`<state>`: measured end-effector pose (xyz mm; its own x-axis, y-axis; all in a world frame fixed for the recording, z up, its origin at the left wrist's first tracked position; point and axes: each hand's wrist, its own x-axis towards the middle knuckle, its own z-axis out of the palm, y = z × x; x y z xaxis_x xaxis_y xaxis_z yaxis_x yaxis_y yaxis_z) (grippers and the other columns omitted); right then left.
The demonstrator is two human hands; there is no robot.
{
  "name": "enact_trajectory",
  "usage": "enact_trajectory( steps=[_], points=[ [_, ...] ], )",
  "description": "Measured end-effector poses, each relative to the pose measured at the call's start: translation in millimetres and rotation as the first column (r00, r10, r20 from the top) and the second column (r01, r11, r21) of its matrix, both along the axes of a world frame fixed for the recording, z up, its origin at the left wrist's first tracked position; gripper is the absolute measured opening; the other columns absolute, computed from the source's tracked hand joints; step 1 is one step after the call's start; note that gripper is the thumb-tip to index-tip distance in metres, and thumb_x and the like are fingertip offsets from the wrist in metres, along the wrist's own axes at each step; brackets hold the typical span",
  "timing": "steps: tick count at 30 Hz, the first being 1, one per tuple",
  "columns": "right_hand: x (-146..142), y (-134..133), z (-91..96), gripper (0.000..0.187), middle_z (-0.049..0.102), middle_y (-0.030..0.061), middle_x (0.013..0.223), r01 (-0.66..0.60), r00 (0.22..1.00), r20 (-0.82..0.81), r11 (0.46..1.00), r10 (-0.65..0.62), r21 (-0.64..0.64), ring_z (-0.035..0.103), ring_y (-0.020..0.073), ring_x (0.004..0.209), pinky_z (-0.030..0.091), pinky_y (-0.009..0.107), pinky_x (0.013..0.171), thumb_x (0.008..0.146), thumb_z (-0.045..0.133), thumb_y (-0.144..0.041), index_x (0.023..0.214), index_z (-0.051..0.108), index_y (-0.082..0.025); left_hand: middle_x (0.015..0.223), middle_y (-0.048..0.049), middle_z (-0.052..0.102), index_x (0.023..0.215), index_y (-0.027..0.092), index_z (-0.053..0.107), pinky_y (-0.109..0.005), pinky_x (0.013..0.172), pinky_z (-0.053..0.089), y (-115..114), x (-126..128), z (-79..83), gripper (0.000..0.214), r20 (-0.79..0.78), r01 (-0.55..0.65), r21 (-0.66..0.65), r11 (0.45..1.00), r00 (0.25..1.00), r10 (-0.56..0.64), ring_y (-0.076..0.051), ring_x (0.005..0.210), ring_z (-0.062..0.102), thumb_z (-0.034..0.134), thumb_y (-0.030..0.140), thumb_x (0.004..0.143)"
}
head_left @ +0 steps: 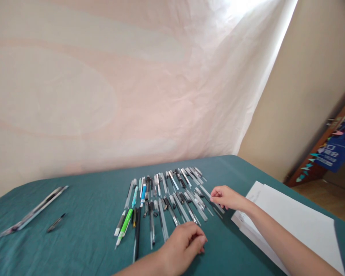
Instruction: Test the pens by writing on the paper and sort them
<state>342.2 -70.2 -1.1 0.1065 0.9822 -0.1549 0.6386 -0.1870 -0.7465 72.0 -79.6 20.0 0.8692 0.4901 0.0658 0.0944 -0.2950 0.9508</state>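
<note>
- While a pale pink and cream cloth (149, 84) hangs across the back, the table (83, 222) below it wears a dark green cover.
- On the right of the table lie white sheets of paper (301, 214), overlapping, with the right forearm stretched over them.
- Beyond the table on the far right, a blue panel with pale markings (335, 153) shows by the floor.
- The left hand (186, 243) rests near the front, just below the lower row of pens (163, 220); its fingers are curled with the thumb close to them, and I cannot tell whether anything is inside.
- The right hand (225, 197) is at the right end of that row, thumb and fingertips drawn together at a clear pen (204, 191); whether they grip it I cannot tell. The pen slants toward the front, passing by the fingertips.
- An upper row of pens (173, 180) lies farther back, beyond both hands.
- A long slender bundle (34, 211) lies at the far left, well apart from both hands.
- Left of the left hand are a long dark pen (137, 234) and a bright green pen (124, 227); a blue pen (143, 193) lies behind them.
- A small dark pen (56, 223) sits near the bundle.
- A thin stick (217, 213) lies just in front of the right hand.
</note>
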Motion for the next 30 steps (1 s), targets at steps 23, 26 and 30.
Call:
enact_trajectory(
  steps=[23,26,30],
  points=[
    [1,3,-35.2,0.039,0.054,-0.0023,0.055,0.112,0.974,0.166,0.966,-0.154,0.234,0.048,0.0120,0.045,0.037,0.022,0.046,0.079,0.040,-0.054,0.070,0.055,-0.020,0.091,-0.0004,0.067,0.100,0.019,0.058,-0.019,0.071,0.045,114,-57,34.8,0.033,-0.104,-0.447,0.473,0.759,0.827,0.552,-0.011,0.079,0.061,0.035,0.038,0.086],
    [2,3,-37.2,0.040,0.055,-0.0021,0.056,0.111,0.967,0.203,0.971,-0.155,0.213,0.049,0.0124,0.047,0.038,0.021,0.048,0.078,0.040,-0.056,0.070,0.054,-0.020,0.105,-0.0055,0.063,0.105,0.016,0.058,-0.022,0.084,0.041,168,-107,35.7,0.031,-0.150,-0.562,0.577,0.593,0.641,0.753,-0.015,0.096,0.057,0.041,0.031,0.083],
    [3,3,-39.3,0.041,0.057,-0.0013,0.059,0.124,0.959,0.227,0.970,-0.171,0.209,0.052,0.0136,0.052,0.039,0.021,0.050,0.077,0.040,-0.058,0.074,0.057,-0.021,0.117,-0.0191,0.054,0.109,0.007,0.054,-0.038,0.096,0.030,209,-188,25.5,0.038,-0.191,-0.642,0.694,0.326,0.273,0.943,-0.027,0.114,0.044,0.044,0.027,0.079]
  ],
)
